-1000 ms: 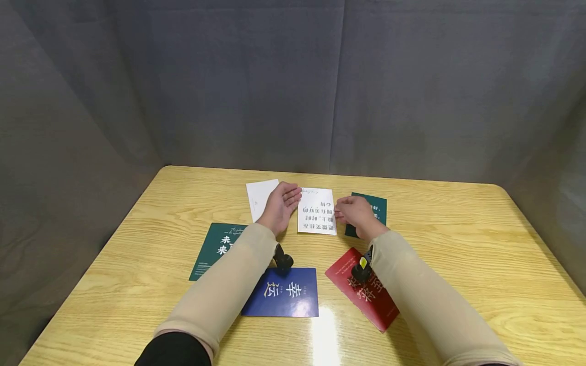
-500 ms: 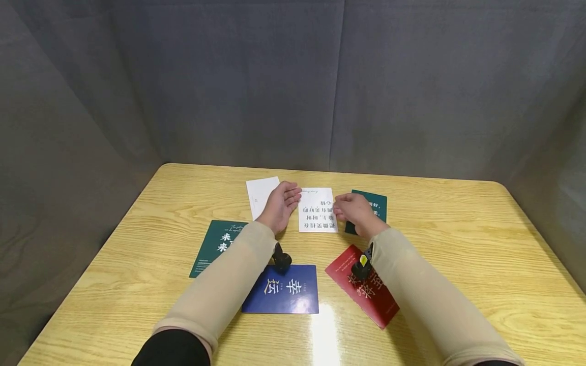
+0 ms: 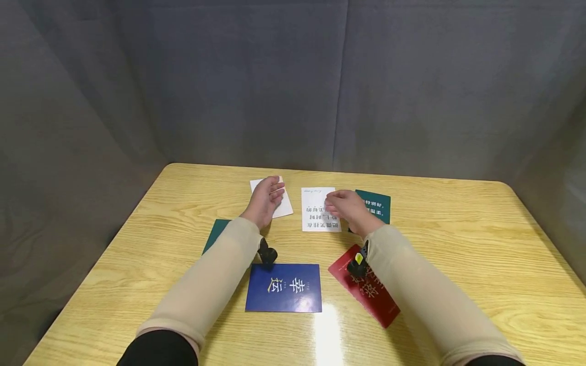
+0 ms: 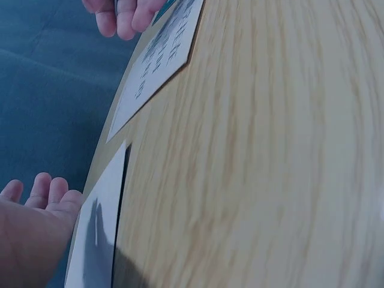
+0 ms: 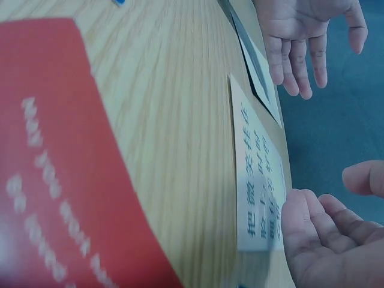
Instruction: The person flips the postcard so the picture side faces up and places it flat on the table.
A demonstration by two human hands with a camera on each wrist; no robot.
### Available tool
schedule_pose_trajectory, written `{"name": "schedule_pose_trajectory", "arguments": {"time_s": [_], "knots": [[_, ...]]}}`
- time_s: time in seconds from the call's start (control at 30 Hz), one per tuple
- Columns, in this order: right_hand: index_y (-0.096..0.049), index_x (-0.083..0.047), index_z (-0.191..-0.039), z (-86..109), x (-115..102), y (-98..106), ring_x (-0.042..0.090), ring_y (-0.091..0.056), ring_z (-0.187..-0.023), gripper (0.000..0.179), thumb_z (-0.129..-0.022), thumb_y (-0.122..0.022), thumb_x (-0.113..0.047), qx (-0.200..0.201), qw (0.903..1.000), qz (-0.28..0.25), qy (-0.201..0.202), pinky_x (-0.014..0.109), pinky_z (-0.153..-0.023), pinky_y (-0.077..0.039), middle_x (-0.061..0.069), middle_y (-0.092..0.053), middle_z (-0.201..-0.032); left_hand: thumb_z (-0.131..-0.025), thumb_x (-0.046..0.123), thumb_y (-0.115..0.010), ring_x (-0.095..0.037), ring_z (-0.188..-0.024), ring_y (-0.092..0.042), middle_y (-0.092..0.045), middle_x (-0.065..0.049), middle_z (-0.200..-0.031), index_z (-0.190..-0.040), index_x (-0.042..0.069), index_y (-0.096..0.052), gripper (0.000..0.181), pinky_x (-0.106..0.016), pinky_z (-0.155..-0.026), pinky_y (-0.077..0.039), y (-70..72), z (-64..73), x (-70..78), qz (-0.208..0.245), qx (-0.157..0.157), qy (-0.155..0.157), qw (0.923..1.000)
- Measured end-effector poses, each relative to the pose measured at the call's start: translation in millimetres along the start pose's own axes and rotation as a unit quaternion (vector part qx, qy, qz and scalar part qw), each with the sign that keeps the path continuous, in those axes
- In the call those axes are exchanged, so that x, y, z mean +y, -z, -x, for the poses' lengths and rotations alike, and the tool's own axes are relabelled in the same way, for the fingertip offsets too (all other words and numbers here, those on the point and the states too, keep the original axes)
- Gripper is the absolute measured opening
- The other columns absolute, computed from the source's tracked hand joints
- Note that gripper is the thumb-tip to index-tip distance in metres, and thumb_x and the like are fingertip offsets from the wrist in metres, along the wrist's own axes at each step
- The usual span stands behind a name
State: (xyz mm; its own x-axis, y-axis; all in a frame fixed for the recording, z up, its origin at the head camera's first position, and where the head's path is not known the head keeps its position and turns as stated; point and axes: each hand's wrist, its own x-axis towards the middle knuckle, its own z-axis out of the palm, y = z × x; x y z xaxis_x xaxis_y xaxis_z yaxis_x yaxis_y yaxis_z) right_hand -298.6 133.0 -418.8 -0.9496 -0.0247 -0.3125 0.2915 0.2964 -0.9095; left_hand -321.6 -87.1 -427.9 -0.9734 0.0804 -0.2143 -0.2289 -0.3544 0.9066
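Observation:
Near the back of the table lies a printed white card (image 3: 316, 222) with dark characters. To its left is a mostly blank white card (image 3: 283, 206), partly covered by my left hand (image 3: 265, 202). That hand has extended, slightly bent fingers and nothing in them; the left wrist view shows it just above the card. My right hand (image 3: 349, 208) hovers at the printed card's right edge, covering some of its text. In the right wrist view the thumb stands apart from the loosely bent fingers, with nothing between them. Behind this hand a dark green card (image 3: 376, 206) is partly hidden.
In front lie a blue card (image 3: 284, 300) and a red card (image 3: 382, 302), the red one partly under the right wrist camera. Another green card (image 3: 214, 233) is mostly hidden by the left sleeve. A grey curtain (image 3: 256, 86) stands behind the wooden table (image 3: 458, 229).
My left hand has moved left, away from the printed card and over the blank one. My right hand has shifted slightly left over the printed card. The cards lie where they were.

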Motion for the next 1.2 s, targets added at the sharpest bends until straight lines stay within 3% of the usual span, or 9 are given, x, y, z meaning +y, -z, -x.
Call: {"name": "schedule_pose_trajectory", "arguments": {"time_s": [0.2, 0.5, 0.77, 1.2], "knots": [[-0.049, 0.002, -0.148, -2.8, 1, -7, 0.027, -0.061, -0.115, 0.048, -0.107, -0.057, -0.022, -0.010, 0.9997, -0.016, -0.013, 0.034, -0.103, -0.051, 0.019, -0.060, -0.135, -0.105, 0.021, -0.044, -0.035, -0.147, -0.032, -0.034, -0.023, -0.158, -0.156, -0.003, -0.031, 0.058, -0.040, -0.121, -0.026, 12.4, 0.3, 4.5, -0.020, 0.019, 0.000, 0.9996], [-0.053, 0.004, -0.144, -4.6, -2, -26, 0.028, -0.062, -0.119, 0.045, -0.107, -0.056, -0.022, -0.037, 0.9993, -0.008, 0.005, 0.037, -0.104, -0.051, 0.020, -0.062, -0.135, -0.102, 0.020, -0.047, -0.034, -0.145, -0.031, -0.034, -0.022, -0.157, -0.149, -0.003, -0.036, 0.053, -0.039, -0.121, -0.026, 32.0, 0.7, 10.9, -0.037, 0.067, -0.009, 0.9970], [-0.052, 0.010, -0.140, -1.3, 1, -38, 0.033, -0.060, -0.123, 0.042, -0.107, -0.055, -0.015, -0.059, 0.9970, -0.047, 0.021, 0.037, -0.104, -0.051, 0.025, -0.060, -0.134, -0.102, 0.020, -0.048, -0.031, -0.140, -0.035, -0.036, -0.020, -0.154, -0.147, -0.002, -0.039, 0.051, -0.036, -0.117, -0.030, 37.9, -2.4, 11.5, -0.042, 0.093, -0.010, 0.9948], [-0.054, 0.007, -0.141, -1.9, -6, -50, 0.028, -0.063, -0.116, 0.042, -0.105, -0.057, -0.015, -0.057, 0.9978, -0.025, 0.022, 0.035, -0.100, -0.053, 0.021, -0.063, -0.129, -0.102, 0.021, -0.048, -0.029, -0.145, -0.030, -0.031, -0.017, -0.160, -0.156, 0.002, -0.031, 0.059, -0.035, -0.120, -0.026, 44.1, -1.7, 14.1, -0.028, 0.098, 0.016, 0.9946]]}}
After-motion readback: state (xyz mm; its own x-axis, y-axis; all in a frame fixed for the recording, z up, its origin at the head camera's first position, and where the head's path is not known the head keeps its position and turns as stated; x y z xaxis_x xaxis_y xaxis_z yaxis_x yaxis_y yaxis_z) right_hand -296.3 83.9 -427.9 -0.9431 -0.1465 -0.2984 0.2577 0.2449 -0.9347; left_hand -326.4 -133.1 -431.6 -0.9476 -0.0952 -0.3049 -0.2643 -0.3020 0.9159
